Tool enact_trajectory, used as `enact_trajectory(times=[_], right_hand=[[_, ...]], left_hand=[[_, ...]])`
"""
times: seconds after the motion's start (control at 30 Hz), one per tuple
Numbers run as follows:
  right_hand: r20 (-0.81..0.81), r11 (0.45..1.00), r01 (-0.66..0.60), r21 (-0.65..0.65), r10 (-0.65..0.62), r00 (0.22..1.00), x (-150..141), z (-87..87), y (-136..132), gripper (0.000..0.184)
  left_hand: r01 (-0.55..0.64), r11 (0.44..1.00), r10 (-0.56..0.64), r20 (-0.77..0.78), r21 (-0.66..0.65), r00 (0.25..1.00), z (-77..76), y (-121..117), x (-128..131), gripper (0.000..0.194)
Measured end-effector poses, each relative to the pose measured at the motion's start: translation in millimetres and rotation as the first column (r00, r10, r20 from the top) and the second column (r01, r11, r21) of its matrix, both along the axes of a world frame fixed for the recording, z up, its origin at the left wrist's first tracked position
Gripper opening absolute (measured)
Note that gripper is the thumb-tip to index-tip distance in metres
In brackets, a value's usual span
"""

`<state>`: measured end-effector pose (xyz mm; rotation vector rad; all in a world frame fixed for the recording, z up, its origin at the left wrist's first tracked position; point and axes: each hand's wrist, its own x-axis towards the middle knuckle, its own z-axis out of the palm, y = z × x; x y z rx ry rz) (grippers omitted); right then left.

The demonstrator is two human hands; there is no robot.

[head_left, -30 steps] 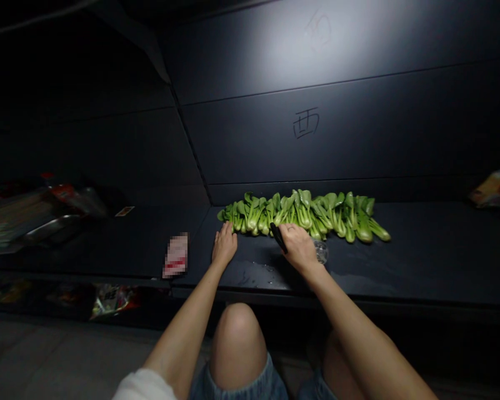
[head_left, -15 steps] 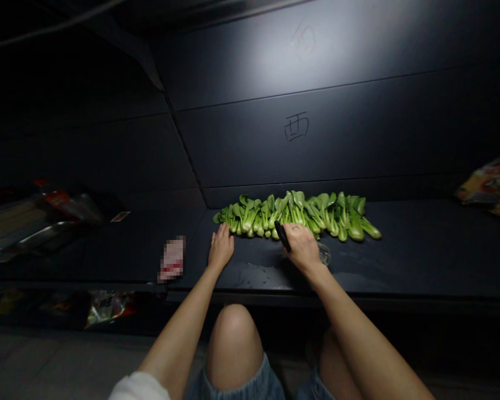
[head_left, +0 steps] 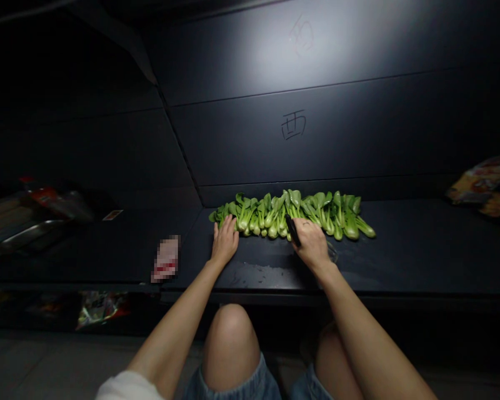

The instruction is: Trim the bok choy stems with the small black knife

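Note:
A row of green bok choy (head_left: pixel 270 214) lies along the back of the dark shelf, leaves toward the back panel and pale stems toward me. My left hand (head_left: pixel 225 241) rests with fingers stretched out at the left end of the row, fingertips over the leaves and stems. In front of the row's middle, my right hand (head_left: pixel 311 243) is closed around what looks like a spray bottle (head_left: pixel 293 231). Its black head points up and left past my fingers; a bit of clear body shows behind my wrist, the remainder hidden.
Wet spots mark the dark shelf (head_left: pixel 258 275) before the bok choy. To the left lie a blurred-out pinkish item (head_left: pixel 166 258), a small card (head_left: pixel 113 214) and blurry packages (head_left: pixel 54 200). Colourful packets (head_left: pixel 483 180) sit at the right. A shiny bag (head_left: pixel 100 308) is on a lower level.
My left hand has slid a little right and farther onto the bok choy. My right hand has shifted rightward along the row with the spray bottle. The view has moved slightly.

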<state>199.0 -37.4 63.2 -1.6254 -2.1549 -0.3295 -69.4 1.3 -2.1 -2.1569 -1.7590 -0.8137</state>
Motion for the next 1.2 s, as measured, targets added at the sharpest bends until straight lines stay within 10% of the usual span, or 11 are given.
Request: enact_trajectory(times=[0.33, 0.8, 1.2], right_hand=[[0.005, 0.999, 0.03, 0.009, -0.031, 1.0, 11.8, -3.3, 1.7, 0.032], [0.052, 0.997, 0.065, -0.029, -0.063, 0.997, 10.8, 3.5, -1.4, 0.029], [0.092, 0.995, 0.071, -0.076, -0.064, 0.994, 17.3, 2.1, -3.4, 0.028]], left_hand=[[0.179, 0.982, -0.187, -0.148, -0.066, 0.971, 1.5, -0.5, 61.5, 0.054], [0.209, 0.97, -0.224, -0.128, -0.121, 0.966, -1.7, -2.5, 58.5, 0.08], [0.178, 0.978, -0.191, -0.135, -0.106, 0.972, -1.7, -3.4, 59.4, 0.06]])
